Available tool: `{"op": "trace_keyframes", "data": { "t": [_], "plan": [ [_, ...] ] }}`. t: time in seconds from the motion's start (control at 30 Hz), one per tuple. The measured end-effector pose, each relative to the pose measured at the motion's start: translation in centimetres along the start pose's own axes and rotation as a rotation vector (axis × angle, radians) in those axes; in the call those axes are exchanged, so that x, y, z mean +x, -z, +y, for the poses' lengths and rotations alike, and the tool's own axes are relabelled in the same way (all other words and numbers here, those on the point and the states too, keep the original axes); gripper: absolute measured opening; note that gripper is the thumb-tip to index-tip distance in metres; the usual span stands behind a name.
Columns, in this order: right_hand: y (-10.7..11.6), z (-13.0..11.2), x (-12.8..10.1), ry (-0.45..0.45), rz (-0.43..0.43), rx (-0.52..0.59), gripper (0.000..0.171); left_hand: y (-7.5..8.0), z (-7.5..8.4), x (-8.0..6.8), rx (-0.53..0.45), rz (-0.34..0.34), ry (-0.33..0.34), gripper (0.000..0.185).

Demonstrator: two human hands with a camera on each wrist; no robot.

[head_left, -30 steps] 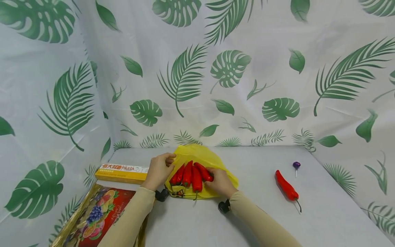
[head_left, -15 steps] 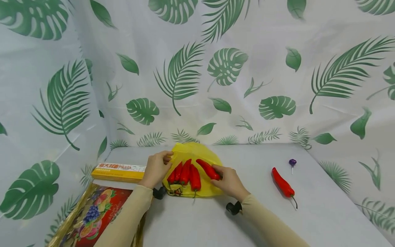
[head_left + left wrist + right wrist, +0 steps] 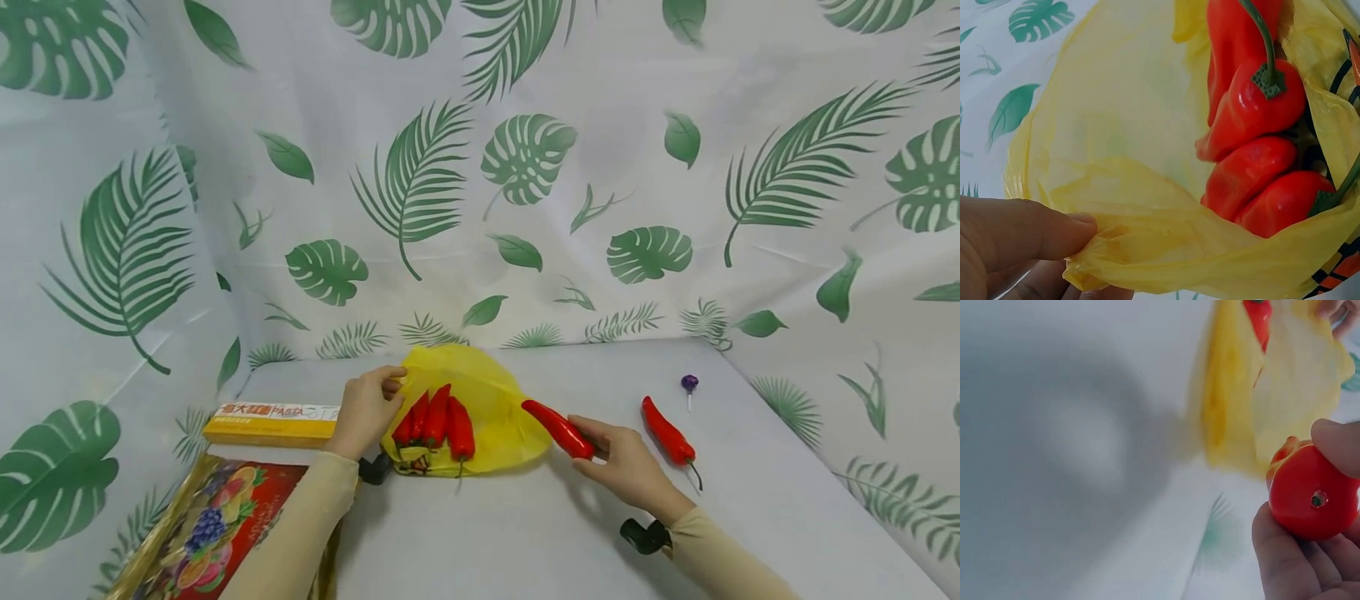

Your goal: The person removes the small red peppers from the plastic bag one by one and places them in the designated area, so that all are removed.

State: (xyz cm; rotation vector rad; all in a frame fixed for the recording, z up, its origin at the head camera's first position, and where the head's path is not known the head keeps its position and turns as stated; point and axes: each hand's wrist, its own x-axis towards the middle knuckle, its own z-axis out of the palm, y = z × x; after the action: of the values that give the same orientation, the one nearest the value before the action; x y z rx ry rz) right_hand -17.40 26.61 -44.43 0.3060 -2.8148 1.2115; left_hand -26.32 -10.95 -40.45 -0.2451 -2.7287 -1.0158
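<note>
My left hand pinches the left edge of a yellow plastic bag between thumb and fingers, as the left wrist view shows up close. Several red chili peppers with green stems lie bunched on the bag near that hand. My right hand grips another red chili pepper by its thick end, its tip pointing left toward the bag. In the right wrist view, thumb and fingers curl round this pepper, and its end shows only a short green stub. One more red chili pepper lies on the table behind the right hand.
A purple-headed lollipop lies at the back right. On the left stand a yellow and white pasta box and a red candy package with gold edges, partly under my left sleeve. A leaf-print curtain hangs behind the table.
My right hand has lifted the pepper off the bag and carried it right, over the table beside the bag. My left hand stays at the bag's edge. The head view has turned slightly right.
</note>
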Motion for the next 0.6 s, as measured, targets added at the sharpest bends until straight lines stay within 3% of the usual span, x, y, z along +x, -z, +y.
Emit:
{"op": "trace_keyframes", "data": {
  "t": [0.23,0.6],
  "plan": [
    [2.9,2.9,-2.7,-0.074,0.029,-0.037,0.064,0.3,-0.2,-0.1,-0.009,-0.006,0.000,0.038],
    [4.6,6.7,-2.8,-0.183,0.019,-0.192,0.071,0.1,0.4,-0.3,-0.001,-0.005,-0.028,0.039]
  ]
}}
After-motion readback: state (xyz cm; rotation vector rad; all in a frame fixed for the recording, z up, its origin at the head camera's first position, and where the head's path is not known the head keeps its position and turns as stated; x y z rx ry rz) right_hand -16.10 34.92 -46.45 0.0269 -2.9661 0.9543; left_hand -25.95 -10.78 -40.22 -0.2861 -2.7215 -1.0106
